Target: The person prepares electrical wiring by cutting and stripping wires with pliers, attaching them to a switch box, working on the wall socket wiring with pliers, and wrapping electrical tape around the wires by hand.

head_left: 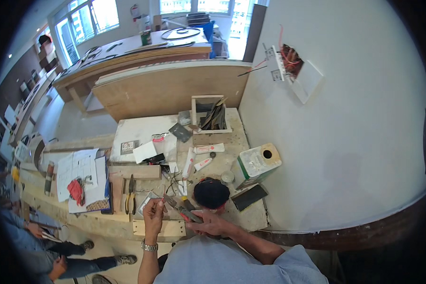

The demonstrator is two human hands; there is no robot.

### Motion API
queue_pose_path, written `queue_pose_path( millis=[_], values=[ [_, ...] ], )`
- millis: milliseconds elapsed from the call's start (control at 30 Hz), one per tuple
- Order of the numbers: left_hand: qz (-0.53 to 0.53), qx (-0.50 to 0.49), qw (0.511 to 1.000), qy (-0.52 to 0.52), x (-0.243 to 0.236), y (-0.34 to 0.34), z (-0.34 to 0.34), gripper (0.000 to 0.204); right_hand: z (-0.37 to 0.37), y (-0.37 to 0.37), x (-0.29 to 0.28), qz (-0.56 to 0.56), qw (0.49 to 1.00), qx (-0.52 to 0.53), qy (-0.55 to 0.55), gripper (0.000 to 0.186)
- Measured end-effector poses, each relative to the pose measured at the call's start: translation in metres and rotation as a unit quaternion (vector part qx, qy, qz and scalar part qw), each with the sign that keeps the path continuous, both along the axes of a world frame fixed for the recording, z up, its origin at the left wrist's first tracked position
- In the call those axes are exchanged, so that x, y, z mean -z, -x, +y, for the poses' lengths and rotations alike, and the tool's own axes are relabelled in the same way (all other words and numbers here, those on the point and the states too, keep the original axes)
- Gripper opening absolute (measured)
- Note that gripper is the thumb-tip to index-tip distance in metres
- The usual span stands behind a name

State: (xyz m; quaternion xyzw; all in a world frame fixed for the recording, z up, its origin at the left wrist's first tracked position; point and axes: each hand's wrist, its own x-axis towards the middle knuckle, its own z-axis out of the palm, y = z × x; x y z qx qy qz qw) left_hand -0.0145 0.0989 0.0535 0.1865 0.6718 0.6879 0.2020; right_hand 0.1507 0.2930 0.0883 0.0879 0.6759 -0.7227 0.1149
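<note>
In the lower middle, my left hand (154,213) pinches something small; a bit of red shows at its fingertips, too small to name. My right hand (210,223) is closed around grey pliers (182,209) with red on the handle, and their tip meets my left fingertips. Just beyond my right hand sits a round black thing with a red edge (211,193). Thin black wires (175,183) lie past the pliers. Left of my left hand rest yellow-and-black pliers (132,194) and a white square plate (149,200).
White tubes (188,163) lie mid-bench near a green-and-white can (260,163). A wooden box (194,113) holds dark strips. Papers (78,173) and a red cloth (75,191) lie left. On the right wall, an opened socket box (291,61) has loose wires. Another person's hand (35,230) shows lower left.
</note>
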Motion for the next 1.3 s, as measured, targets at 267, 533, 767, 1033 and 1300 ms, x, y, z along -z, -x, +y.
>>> queue_pose_path(
  millis=[267,533,767,1033,1300],
  values=[
    [0.037,0.034,0.999,-0.010,0.006,0.007,0.024,0.024,0.002,-0.009,-0.002,0.034,0.995,0.049,0.085,0.032],
    [0.156,0.041,0.986,0.054,0.006,-0.019,0.052,0.025,0.008,-0.035,0.004,0.048,0.986,0.121,0.100,0.030],
    [0.228,0.056,0.966,0.108,-0.030,-0.030,0.087,0.027,0.025,-0.065,0.004,0.036,0.977,0.162,0.131,0.037],
    [0.405,0.030,0.909,0.092,-0.148,-0.007,0.164,0.017,0.058,-0.114,-0.003,0.027,0.959,0.220,0.178,0.048],
    [0.693,0.057,0.718,0.033,-0.308,0.002,0.301,0.015,0.075,-0.141,0.022,0.021,0.964,0.211,0.158,0.042]
  ],
)
